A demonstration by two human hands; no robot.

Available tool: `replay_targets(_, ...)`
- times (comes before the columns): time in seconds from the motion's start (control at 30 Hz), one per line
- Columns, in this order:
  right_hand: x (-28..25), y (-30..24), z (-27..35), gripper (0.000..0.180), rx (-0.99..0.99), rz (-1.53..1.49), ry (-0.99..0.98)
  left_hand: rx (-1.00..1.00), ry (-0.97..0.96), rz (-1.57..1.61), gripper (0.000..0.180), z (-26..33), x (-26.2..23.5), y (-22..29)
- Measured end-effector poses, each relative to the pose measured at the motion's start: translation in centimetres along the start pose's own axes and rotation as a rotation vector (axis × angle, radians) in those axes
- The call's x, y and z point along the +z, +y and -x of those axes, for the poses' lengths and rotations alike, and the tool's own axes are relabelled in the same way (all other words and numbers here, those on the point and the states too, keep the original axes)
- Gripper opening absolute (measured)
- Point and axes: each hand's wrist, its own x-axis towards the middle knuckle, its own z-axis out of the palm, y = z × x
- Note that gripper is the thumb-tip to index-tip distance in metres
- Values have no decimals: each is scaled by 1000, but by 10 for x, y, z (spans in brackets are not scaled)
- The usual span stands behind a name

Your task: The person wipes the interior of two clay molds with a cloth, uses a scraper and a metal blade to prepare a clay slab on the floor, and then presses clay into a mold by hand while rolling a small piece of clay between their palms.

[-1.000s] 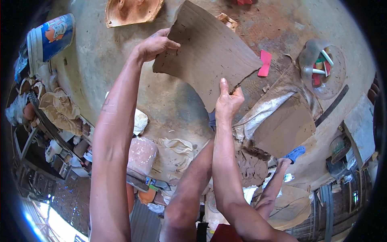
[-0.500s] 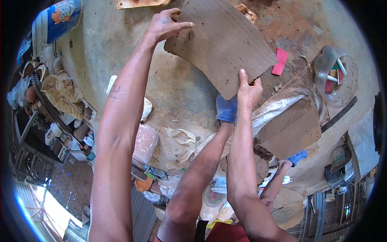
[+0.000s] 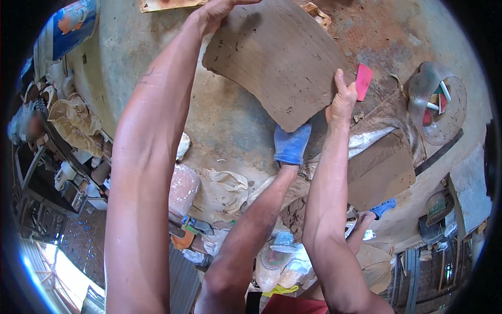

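A broad brown slab of clay [image 3: 277, 63], smooth with small pits and ragged edges, hangs tilted between my two hands. At its upper left edge is my left hand [image 3: 215, 14], gripping the slab; the frame's top cuts off part of its fingers. My right hand [image 3: 342, 99] pinches the lower right edge, thumb on the upper face and the other fingers hidden below. Part of the slab hangs just above my blue shoe [image 3: 291, 144]. A second flat clay slab [image 3: 384, 172] lies on the floor to the right, past my right forearm.
A pink flat piece [image 3: 364, 81] lies beside my right hand. Further right are a clear basin [image 3: 439, 125] holding small tools and a dark strip [image 3: 439, 152]. A pinkish tub [image 3: 184, 188] stands left of my leg. A blue bucket [image 3: 73, 31] is far left.
My right hand has slid to the right and up along the slab's edge. My left hand has gone up toward the frame's top, and the slab has shifted slightly left.
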Motion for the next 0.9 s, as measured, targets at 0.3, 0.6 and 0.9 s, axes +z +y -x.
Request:
replay_targets(0.3,82,-45,100,42,-494,643,-22,808,14,-128,50,54,-4,-55)
replay_targets(0.6,66,-42,54,42,-395,726,131,733,153,-275,61,39,-1,-38)
replay_targets(0.9,19,9,53,79,-197,295,-28,489,238,-300,86,27,-8,-113)
